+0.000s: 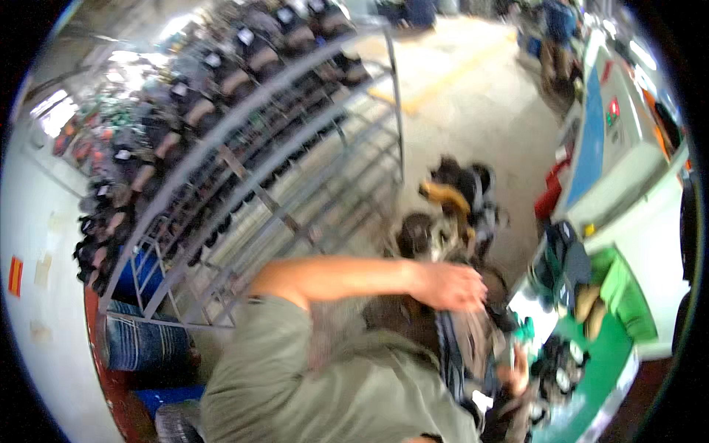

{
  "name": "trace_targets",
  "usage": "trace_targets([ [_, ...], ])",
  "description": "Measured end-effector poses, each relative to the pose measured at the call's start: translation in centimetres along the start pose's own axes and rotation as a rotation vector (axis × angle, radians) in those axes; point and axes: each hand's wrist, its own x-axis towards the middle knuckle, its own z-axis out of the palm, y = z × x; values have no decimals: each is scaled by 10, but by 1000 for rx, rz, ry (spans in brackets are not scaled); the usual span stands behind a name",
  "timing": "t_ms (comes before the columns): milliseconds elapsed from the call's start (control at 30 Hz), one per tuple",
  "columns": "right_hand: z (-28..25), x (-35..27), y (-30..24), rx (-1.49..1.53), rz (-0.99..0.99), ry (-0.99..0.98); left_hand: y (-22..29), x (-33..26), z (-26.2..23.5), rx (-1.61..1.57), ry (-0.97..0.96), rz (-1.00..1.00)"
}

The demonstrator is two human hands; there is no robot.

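Note:
My left arm reaches across in front of me, and my left hand (449, 287) is bent downward with its fingers curled in. It lies at the top of a bundle of brown and dark limp pieces (473, 343); whatever its fingers close on is hidden. Lower and to the right, my right hand (515, 373) shows only in part, blurred, beside that bundle. Just above it is a small teal-green thing (524, 329), whose kind I cannot make out. Beyond my left hand stands a heap of dark, tan and yellow-brown shoe-like pieces (447, 214).
A grey metal rack (258, 184) fills the left, with rows of dark and tan shoe-like pieces (214, 88) behind it. To the right are a green work surface (602, 376) with dark pieces and a pale machine (620, 118). Another person (557, 44) is far back.

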Motion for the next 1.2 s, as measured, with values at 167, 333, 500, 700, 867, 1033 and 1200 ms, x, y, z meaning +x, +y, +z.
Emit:
trace_targets([
  [167, 89, 109, -32, -143, 323, -258, 73, -139, -16, -21, -155, -500],
  [333, 141, 170, -8, 204, 230, -119, 143, -196, -2, -201, -125, -1044],
  [500, 173, 206, -31, 275, 23, 29, 153, -185, 24, -475, 268, -1415],
  [700, 221, 261, -24, -426, -281, 419, 132, -172, 28, -599, 386, -1577],
  [867, 244, 277, -47, -990, -477, 652, 125, -179, 3, -710, 348, -1509],
  [1033, 256, 332, -100, -1193, -280, 540, 88, -178, -29, -760, 353, -1497],
  [1200, 253, 364, -77, -1272, -389, 574, 60, -185, -55, -1437, 398, -1375],
])
